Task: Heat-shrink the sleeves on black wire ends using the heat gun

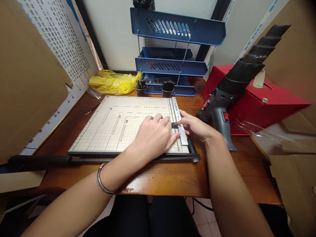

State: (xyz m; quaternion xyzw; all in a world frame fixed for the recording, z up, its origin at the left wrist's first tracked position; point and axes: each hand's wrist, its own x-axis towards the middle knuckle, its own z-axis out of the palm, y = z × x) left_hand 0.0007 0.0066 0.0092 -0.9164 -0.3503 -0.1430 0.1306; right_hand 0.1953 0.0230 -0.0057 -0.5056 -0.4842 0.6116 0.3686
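A paper cutter with a cream gridded board lies in front of me, its metal guide strip on the right side. A small bundle of thin black sticks lies across the board near this strip. My left hand rests on the board, bent fingers at the bundle's left end and thumb just below it. At the right end, my right hand has its fingers closed around the bundle and the guide strip's edge. The cutter's long black blade arm is down along the near edge.
Two small cups of thin black sticks stand behind the board. Further back are blue tiered trays and a yellow plastic bag. To the right, a heat gun leans by a red box. Cardboard walls the left side.
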